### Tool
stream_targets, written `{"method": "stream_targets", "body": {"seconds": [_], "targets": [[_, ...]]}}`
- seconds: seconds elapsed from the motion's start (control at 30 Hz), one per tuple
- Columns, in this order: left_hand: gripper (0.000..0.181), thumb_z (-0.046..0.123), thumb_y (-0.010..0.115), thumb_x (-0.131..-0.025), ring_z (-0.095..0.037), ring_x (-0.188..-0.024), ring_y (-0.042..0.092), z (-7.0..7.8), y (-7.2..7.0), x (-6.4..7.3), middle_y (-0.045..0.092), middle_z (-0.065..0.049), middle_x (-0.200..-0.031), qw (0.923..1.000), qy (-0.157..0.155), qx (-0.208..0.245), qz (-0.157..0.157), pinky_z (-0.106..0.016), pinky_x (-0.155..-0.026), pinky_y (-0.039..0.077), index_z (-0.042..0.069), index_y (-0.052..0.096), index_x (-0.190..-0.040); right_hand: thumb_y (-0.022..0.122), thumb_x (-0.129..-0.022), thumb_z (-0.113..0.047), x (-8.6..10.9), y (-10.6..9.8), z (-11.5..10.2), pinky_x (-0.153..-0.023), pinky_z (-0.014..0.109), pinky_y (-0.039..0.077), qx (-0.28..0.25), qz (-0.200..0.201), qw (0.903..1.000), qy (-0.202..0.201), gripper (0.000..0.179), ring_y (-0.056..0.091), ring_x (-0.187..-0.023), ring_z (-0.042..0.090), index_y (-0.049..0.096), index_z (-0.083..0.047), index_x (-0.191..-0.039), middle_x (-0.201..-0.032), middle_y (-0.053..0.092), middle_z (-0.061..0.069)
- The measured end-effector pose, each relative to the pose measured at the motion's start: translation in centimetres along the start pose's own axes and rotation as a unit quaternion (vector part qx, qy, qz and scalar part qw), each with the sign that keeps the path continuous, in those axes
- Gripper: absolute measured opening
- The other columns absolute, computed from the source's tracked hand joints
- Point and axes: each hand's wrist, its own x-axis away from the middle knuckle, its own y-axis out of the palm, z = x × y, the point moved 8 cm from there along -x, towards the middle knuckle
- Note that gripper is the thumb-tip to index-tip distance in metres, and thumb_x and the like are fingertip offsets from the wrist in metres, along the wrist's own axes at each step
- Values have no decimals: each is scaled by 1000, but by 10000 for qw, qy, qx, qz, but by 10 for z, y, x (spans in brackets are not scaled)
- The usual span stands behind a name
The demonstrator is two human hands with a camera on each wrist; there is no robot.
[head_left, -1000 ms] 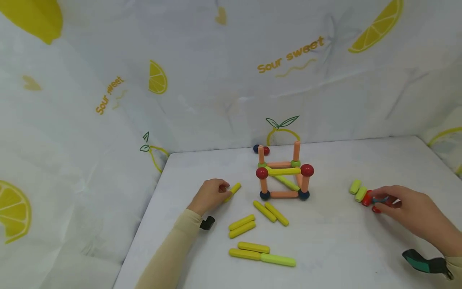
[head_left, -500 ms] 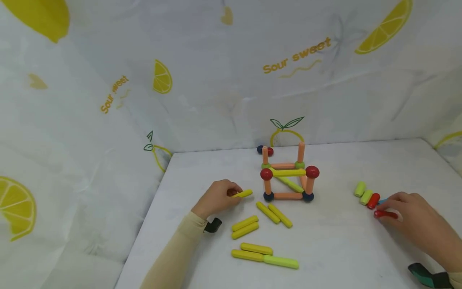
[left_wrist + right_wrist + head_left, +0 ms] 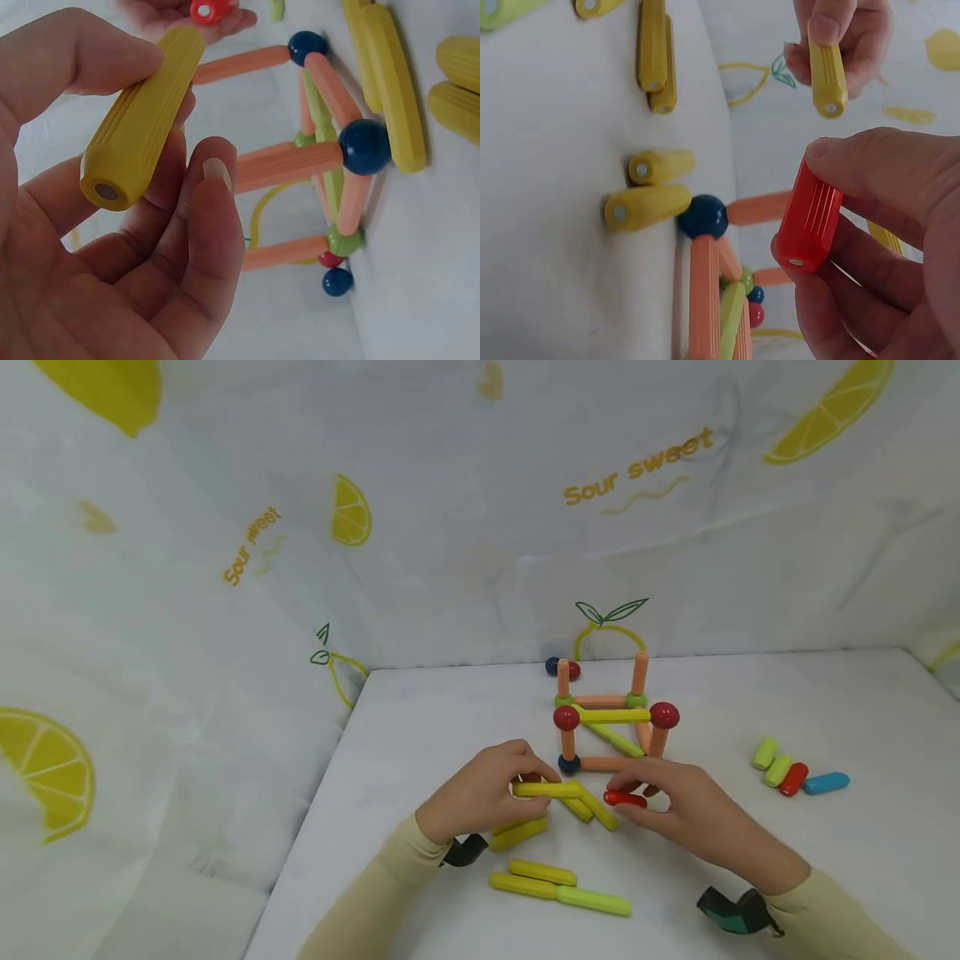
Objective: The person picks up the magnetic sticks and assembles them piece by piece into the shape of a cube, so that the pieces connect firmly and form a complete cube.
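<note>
My left hand (image 3: 487, 789) pinches a yellow magnetic stick (image 3: 142, 120) between thumb and fingers, lifted above the table. In my right hand (image 3: 686, 806) is a shorter red magnetic stick (image 3: 810, 214), pinched the same way, its metal end showing. The two sticks point toward each other with a gap between them. Just behind the hands stands a frame of orange sticks (image 3: 603, 764) joined by balls. Red balls (image 3: 566, 718) cap its front posts, with a yellow stick (image 3: 615, 716) bridging them. My right fingers overlap its front right corner in the head view.
Several yellow sticks (image 3: 542, 871) lie in pairs in front of the frame, one end to end with a lime stick (image 3: 595, 902). Short lime, red and blue sticks (image 3: 827, 782) lie at the right. A blue ball (image 3: 552, 666) and a red one rest behind the frame.
My left hand has lifted the yellow stick and moved right. My right hand has picked up a red stick from the right-hand group and carried it left to the frame's front.
</note>
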Motion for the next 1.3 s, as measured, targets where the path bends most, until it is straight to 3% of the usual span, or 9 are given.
{"method": "stream_targets", "body": {"seconds": [0.4,0.53,0.63,0.77,0.87,0.97,1.07,1.13,1.3], "targets": [[23,26,76,-97,-1,-84,53,13,8,-10,62,11,-99,9993,232,-281,71,-15,-71,49,21,81,-119,89,-89,-13,-7,3,-15,-80,25,61,-144,241,9984,-487,32,65,-92,-2,76,-29,-114,-108,75,-17],[23,25,77,-98,-2,-89,57,9,9,-10,65,10,-103,9993,79,287,228,-18,-78,54,21,80,-121,88,-91,-12,-8,4,-14,-81,25,62,-170,167,9984,-507,32,66,-94,-2,77,-25,-118,-117,78,-10],[25,27,79,-99,-2,-97,61,0,16,-10,70,11,-110,9918,-271,1171,427,-20,-84,56,21,80,-123,87,-91,-11,-8,2,-12,-82,27,63,-171,167,9985,-496,32,67,-95,0,78,-23,-120,-119,79,-8],[32,35,81,-98,-8,-95,64,-10,32,-11,74,12,-119,9624,-970,2451,654,-21,-79,52,23,79,-128,87,-92,-15,-9,-4,-5,-81,30,64,-36,154,9995,-288,30,68,-94,4,78,-22,-120,-111,78,-13],[33,36,82,-98,-15,-97,72,-16,46,-14,77,8,-121,9215,-1492,3501,780,-24,-85,57,25,79,-129,86,-93,-18,-10,-7,2,-83,32,65,40,58,10000,-45,30,70,-95,7,78,-22,-122,-109,77,-12],[28,34,80,-99,-22,-111,77,-18,62,-20,79,2,-123,8695,-1846,4490,904,-33,-104,60,23,80,-125,85,-94,-20,-12,-8,8,-83,31,64,70,-64,9998,166,33,71,-96,9,78,-20,-126,-109,78,-10],[26,33,77,-102,-20,-115,77,-16,77,-29,79,-1,-125,8359,-1913,5056,952,-36,-107,59,19,81,-123,85,-94,-23,-12,-10,13,-82,31,63,122,-140,9993,313,35,71,-96,10,78,-19,-128,-106,79,-10],[25,31,74,-104,-18,-115,78,-12,84,-37,79,-2,-125,8289,-1834,5196,970,-33,-105,60,17,80,-124,86,-94,-23,-11,-12,16,-80,32,63,212,-146,9991,337,33,72,-95,11,79,-16,-125,-105,79,-9],[23,29,71,-106,-16,-109,80,-5,90,-52,83,-3,-114,8373,-1742,5078,1035,-33,-101,62,14,80,-120,85,-94,-25,-7,-27,27,-76,31,61,390,-110,9975,574,27,73,-95,16,80,-13,-118,-105,80,-4]]}}
